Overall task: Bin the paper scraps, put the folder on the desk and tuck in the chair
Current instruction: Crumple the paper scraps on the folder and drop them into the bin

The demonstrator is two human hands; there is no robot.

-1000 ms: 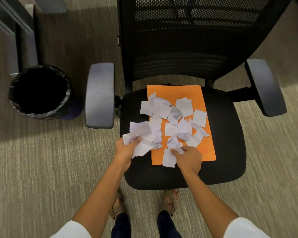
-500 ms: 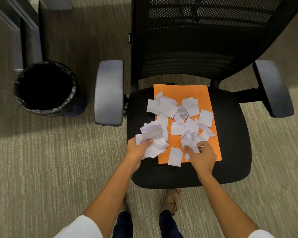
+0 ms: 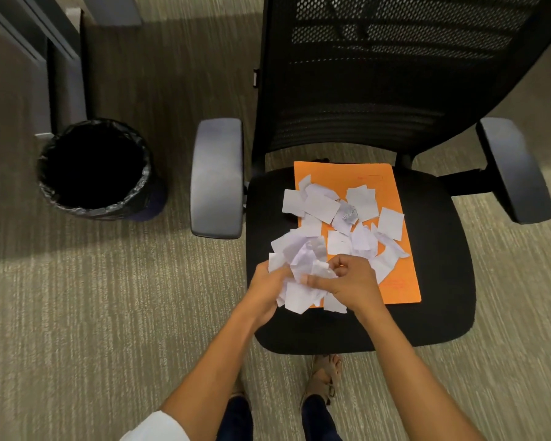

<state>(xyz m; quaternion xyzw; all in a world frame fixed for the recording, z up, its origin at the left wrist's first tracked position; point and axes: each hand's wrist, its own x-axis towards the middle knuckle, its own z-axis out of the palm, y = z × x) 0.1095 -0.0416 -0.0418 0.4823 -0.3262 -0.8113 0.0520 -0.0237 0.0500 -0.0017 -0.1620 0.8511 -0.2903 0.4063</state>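
One folder [image 3: 341, 176] lengthwise on seat (scraps [image 3: 318, 206] atop)

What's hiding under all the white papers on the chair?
An orange folder lies under the paper scraps, flat on the chair seat. Its middle is covered, so any writing there can't be seen.

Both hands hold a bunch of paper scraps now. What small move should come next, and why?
Probably carry the bunch held between the left hand and right hand leftward over the open bin; more scraps remain on the folder.
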